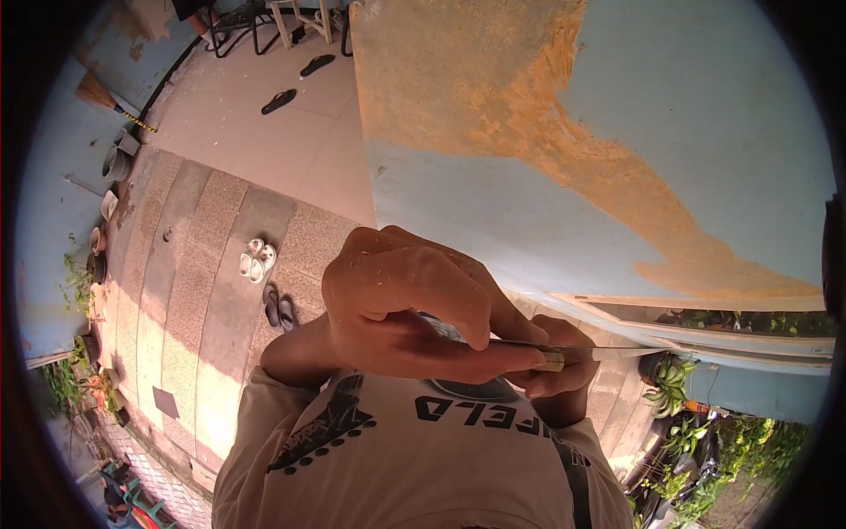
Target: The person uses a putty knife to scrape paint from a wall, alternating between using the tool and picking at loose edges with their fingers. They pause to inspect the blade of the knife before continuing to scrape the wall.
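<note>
My left hand (410,304) is closed in front of my chest, its thumb and fingers pinched together toward the right. Small pale flecks dot its back. Close against its fingertips, my right hand (564,357) curls its fingers around the same spot. Between them is a thin-bladed tool (617,353), seen nearly edge-on, its narrow metal blade reaching out to the right. A small yellowish part (552,361) shows at the fingertips; the fingers hide most of the grip.
A blue wall (696,106) with a bare orange-brown patch (511,97) rises ahead and right. Below it runs a window ledge (705,339). White clogs (257,261) and dark shoes (278,307) rest on the paved floor (194,229). Potted plants (670,383) stand at right.
</note>
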### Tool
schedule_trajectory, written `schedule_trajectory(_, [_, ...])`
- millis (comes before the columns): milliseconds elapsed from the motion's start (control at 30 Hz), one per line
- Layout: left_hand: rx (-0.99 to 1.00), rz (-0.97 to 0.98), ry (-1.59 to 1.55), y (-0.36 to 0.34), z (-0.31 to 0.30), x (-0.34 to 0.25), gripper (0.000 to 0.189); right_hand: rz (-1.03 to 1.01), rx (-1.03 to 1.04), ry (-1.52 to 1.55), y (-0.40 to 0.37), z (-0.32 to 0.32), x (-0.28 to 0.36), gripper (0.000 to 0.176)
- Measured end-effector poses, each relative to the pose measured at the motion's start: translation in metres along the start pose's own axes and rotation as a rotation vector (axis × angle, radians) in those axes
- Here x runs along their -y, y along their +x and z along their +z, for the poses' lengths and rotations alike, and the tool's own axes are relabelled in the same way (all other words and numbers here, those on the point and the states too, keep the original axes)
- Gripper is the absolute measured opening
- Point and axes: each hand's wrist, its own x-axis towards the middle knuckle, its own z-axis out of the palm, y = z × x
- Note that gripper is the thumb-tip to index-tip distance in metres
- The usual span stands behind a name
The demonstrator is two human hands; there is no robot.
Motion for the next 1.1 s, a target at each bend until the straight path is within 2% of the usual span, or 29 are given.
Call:
schedule_trajectory(67, [0.005, -0.027, 0.013, 0.000, -0.001, -0.001, 0.041, 0.052, 0.042, 0.006, 0.000, 0.000, 0.003, 0.020])
schedule_trajectory(167, [-0.004, -0.011, -0.011, -0.001, -0.001, 0.002, 0.041, 0.053, -0.032, 0.036, -0.006, 0.001, -0.003, 0.019])
schedule_trajectory(233, [-0.047, -0.014, -0.018, -0.005, 0.004, 0.004, 0.041, 0.132, 0.016, 0.040, -0.014, -0.005, -0.018, 0.018])
schedule_trajectory(300, [-0.090, -0.016, -0.026, -0.004, 0.007, 0.006, 0.040, 0.078, -0.014, 0.004, -0.010, -0.002, -0.008, 0.017])
schedule_trajectory(367, [-0.065, 0.041, 0.079, 0.000, 0.007, 0.007, 0.037, 0.024, -0.045, -0.034, -0.009, 0.000, -0.006, 0.016])
schedule_trajectory(400, [-0.063, 0.043, 0.076, 0.002, 0.006, 0.007, 0.037, 0.054, -0.068, -0.029, -0.015, -0.001, -0.013, 0.016])
schedule_trajectory(467, [0.080, 0.060, 0.268, 0.007, 0.001, 0.001, 0.038, 0.082, -0.097, -0.028, -0.018, -0.001, -0.013, 0.015])
schedule_trajectory(500, [0.082, 0.063, 0.260, 0.008, 0.002, -0.001, 0.038, 0.126, -0.127, -0.018, -0.017, 0.000, -0.008, 0.015])
schedule_trajectory(567, [0.073, 0.008, 0.452, 0.010, 0.004, -0.005, 0.034, 0.170, -0.165, -0.012, -0.010, 0.002, 0.006, 0.015])
schedule_trajectory(600, [0.074, 0.010, 0.445, 0.011, 0.004, -0.008, 0.034, 0.195, -0.130, -0.185, -0.003, 0.002, 0.014, 0.016])
schedule_trajectory(633, [0.057, -0.140, 0.380, 0.012, 0.003, -0.011, 0.031, 0.220, -0.093, -0.356, 0.001, 0.001, 0.019, 0.017])
schedule_trajectory(667, [0.039, -0.292, 0.314, 0.011, 0.003, -0.013, 0.028, 0.248, -0.079, -0.314, -0.001, -0.002, 0.015, 0.019])
schedule_trajectory(700, [0.038, -0.295, 0.312, 0.010, 0.002, -0.012, 0.028, 0.251, -0.081, -0.311, -0.001, -0.001, 0.017, 0.019])
schedule_trajectory(767, [0.017, -0.432, 0.066, 0.006, -0.002, -0.008, 0.021, 0.235, -0.119, -0.364, 0.000, 0.003, 0.019, 0.019])
schedule_trajectory(1100, [-0.041, -0.484, -0.035, 0.003, 0.004, -0.006, 0.012, 0.242, -0.049, -0.331, -0.004, 0.000, 0.016, 0.022])
